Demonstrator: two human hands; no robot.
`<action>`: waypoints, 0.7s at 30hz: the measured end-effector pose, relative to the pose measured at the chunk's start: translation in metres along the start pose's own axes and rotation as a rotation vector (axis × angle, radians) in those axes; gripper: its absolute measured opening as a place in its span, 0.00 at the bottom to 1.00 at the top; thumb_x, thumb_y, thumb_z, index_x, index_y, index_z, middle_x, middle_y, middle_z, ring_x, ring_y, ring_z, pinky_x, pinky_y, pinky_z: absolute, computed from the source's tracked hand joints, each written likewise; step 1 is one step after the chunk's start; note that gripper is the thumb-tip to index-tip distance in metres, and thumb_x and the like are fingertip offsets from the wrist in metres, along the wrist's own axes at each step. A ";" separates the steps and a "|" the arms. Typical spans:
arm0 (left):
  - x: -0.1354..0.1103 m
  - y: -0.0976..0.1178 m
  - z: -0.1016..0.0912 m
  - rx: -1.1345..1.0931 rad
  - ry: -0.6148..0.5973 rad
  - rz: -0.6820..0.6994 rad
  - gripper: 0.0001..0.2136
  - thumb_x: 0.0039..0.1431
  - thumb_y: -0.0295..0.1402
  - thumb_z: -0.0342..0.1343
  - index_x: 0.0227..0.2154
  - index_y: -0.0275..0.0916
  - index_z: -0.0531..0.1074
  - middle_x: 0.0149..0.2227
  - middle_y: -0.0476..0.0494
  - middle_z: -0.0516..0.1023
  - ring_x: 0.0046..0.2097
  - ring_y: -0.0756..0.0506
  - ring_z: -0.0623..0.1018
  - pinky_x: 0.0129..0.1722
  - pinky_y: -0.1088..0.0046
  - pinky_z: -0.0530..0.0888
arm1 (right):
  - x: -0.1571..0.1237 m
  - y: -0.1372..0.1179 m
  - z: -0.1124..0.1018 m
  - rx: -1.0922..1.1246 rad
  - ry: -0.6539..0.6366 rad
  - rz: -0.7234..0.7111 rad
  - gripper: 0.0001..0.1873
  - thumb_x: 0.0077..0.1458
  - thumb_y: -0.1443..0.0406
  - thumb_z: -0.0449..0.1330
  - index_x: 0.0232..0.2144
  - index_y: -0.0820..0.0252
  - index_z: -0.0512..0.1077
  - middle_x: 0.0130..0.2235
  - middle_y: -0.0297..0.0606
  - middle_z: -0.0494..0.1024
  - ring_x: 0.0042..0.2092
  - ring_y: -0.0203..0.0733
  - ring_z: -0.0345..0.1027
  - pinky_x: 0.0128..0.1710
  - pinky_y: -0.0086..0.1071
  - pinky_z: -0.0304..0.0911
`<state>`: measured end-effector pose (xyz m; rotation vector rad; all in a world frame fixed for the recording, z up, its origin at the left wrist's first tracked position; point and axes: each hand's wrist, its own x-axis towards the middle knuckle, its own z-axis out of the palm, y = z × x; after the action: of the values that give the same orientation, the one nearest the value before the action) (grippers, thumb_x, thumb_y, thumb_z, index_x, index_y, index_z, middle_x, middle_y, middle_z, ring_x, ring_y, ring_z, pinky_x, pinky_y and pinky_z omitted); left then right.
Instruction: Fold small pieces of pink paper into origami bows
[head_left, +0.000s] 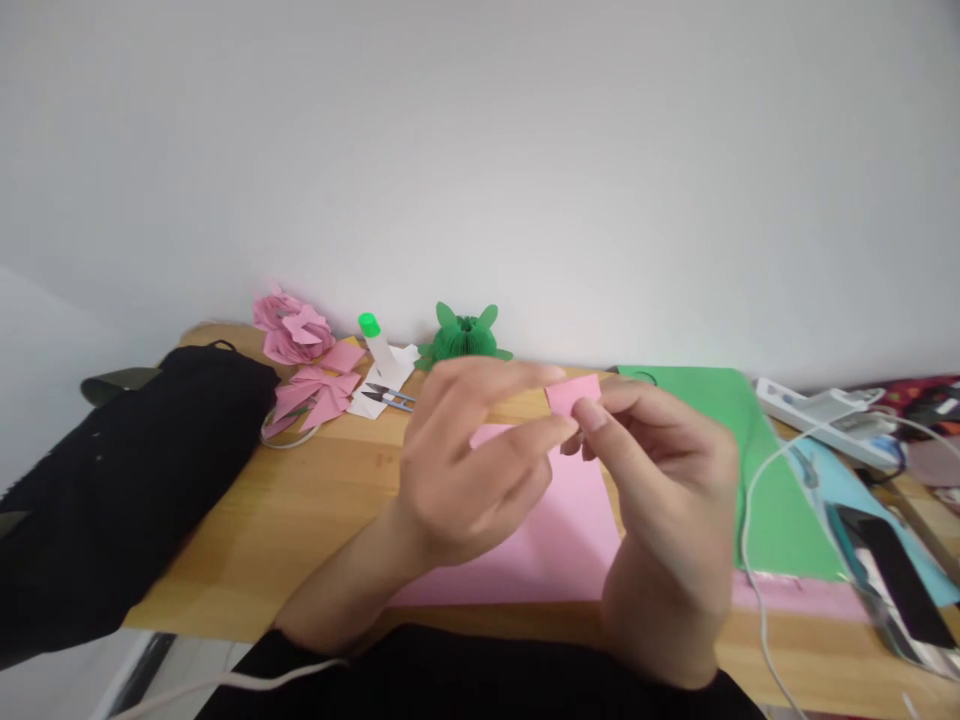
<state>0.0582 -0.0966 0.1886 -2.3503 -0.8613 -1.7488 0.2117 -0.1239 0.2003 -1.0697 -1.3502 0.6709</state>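
Note:
My right hand (pixel 660 490) pinches a small piece of pink paper (pixel 571 392) between thumb and fingers, holding it up above the table. Just left of that piece is my left hand (pixel 472 460); its index finger and thumb are spread apart close to the paper's left edge, and I cannot tell whether they touch it. Its other fingers are curled. Beneath both hands lies a larger pink sheet (pixel 555 550) on the wooden table (pixel 315 520), partly hidden by them.
At the back left are crumpled pink paper (pixel 292 325), pink scraps (pixel 319 395), a glue stick (pixel 376 345) and small snips (pixel 390 398). A green paper figure (pixel 466 338) stands behind my hands. Green sheets (pixel 780 500), a power strip (pixel 825 420), cable and phone (pixel 892 570) lie right; black cloth (pixel 142 470) left.

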 end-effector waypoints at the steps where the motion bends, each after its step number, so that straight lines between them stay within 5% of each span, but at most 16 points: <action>1: 0.001 -0.001 -0.001 -0.092 0.007 -0.063 0.09 0.56 0.23 0.59 0.38 0.42 0.77 0.47 0.41 0.81 0.46 0.44 0.79 0.46 0.63 0.78 | 0.002 0.000 -0.003 -0.024 -0.027 -0.016 0.09 0.59 0.69 0.63 0.26 0.56 0.76 0.24 0.30 0.73 0.27 0.33 0.65 0.26 0.29 0.61; 5: 0.006 -0.007 -0.007 -0.522 -0.166 -0.390 0.08 0.62 0.28 0.57 0.42 0.41 0.78 0.40 0.44 0.81 0.43 0.45 0.79 0.40 0.68 0.78 | 0.008 -0.001 -0.010 -0.100 -0.208 -0.134 0.10 0.58 0.71 0.63 0.25 0.57 0.74 0.23 0.30 0.74 0.26 0.33 0.65 0.26 0.29 0.62; 9: 0.009 -0.011 -0.011 -0.662 -0.348 -0.419 0.08 0.63 0.24 0.57 0.36 0.44 0.79 0.32 0.51 0.82 0.34 0.50 0.78 0.36 0.74 0.77 | 0.012 -0.003 -0.010 -0.149 -0.279 -0.222 0.08 0.55 0.73 0.64 0.26 0.57 0.74 0.23 0.29 0.76 0.25 0.33 0.68 0.25 0.30 0.64; 14: 0.008 -0.011 -0.011 -0.688 -0.316 -0.467 0.08 0.63 0.23 0.58 0.33 0.42 0.79 0.32 0.52 0.83 0.35 0.52 0.79 0.36 0.77 0.77 | 0.009 -0.002 -0.009 -0.170 -0.221 -0.280 0.09 0.53 0.75 0.65 0.27 0.56 0.74 0.23 0.29 0.75 0.25 0.33 0.67 0.25 0.29 0.63; 21: 0.008 -0.007 -0.008 -0.836 -0.273 -0.761 0.06 0.59 0.24 0.62 0.31 0.41 0.81 0.31 0.51 0.85 0.34 0.50 0.84 0.35 0.78 0.82 | 0.005 -0.001 -0.005 -0.203 -0.098 -0.244 0.09 0.53 0.73 0.67 0.29 0.53 0.75 0.25 0.30 0.76 0.28 0.35 0.67 0.26 0.33 0.63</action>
<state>0.0493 -0.0910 0.1966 -3.0930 -1.4246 -2.4742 0.2167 -0.1212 0.2039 -1.0197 -1.6296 0.4167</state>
